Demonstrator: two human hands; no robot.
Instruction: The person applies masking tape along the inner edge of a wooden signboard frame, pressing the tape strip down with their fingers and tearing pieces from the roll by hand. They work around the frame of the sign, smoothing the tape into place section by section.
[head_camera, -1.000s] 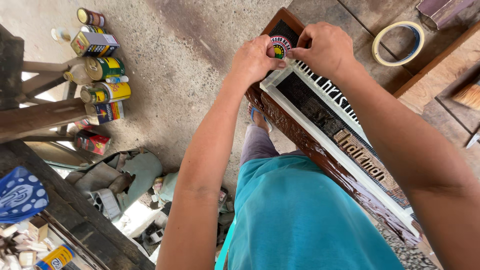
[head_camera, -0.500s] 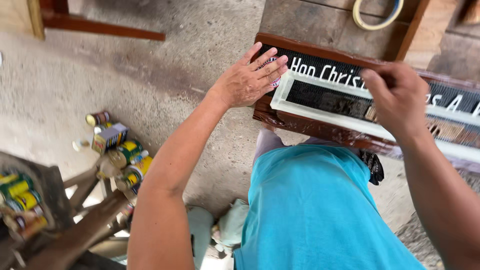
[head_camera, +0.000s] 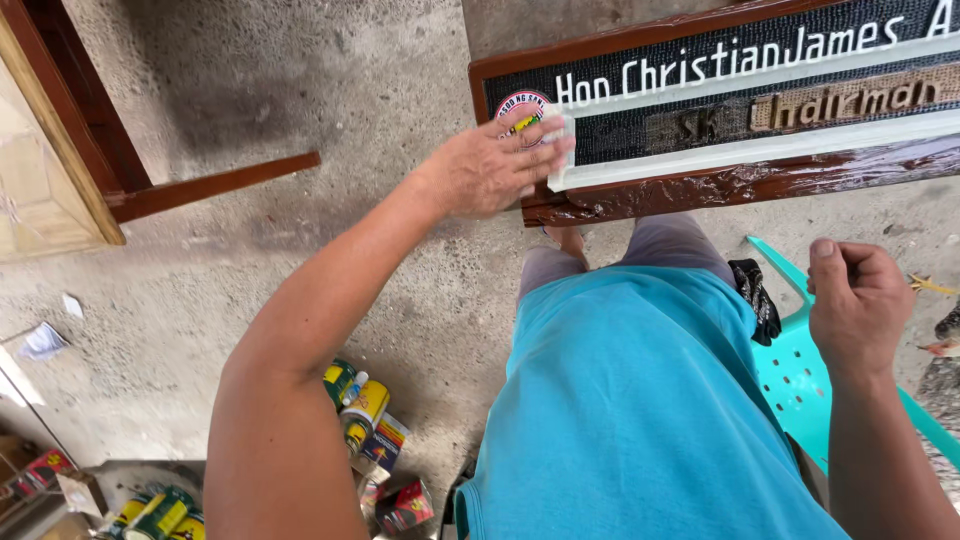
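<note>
A long wooden name plaque (head_camera: 700, 185) with a glossy brown frame, a dark textured face, white raised lettering and a round coloured seal (head_camera: 520, 105) lies in front of me. My left hand (head_camera: 495, 165) rests flat on its left end, fingers spread over the seal and the end of a pale strip (head_camera: 700, 160) that runs along the plaque. My right hand (head_camera: 860, 300) hovers lower right, off the plaque, fingers curled into a loose fist with nothing visible in it.
A turquoise plastic chair (head_camera: 800, 370) stands under me at right. Several small paint cans (head_camera: 365, 410) sit on the concrete floor at lower left. A brown wooden frame (head_camera: 210, 185) leans at upper left.
My right hand has left the plaque and dropped to the lower right. My left hand stays pressed on the plaque's left end. The view has swung so the plaque lies across the top.
</note>
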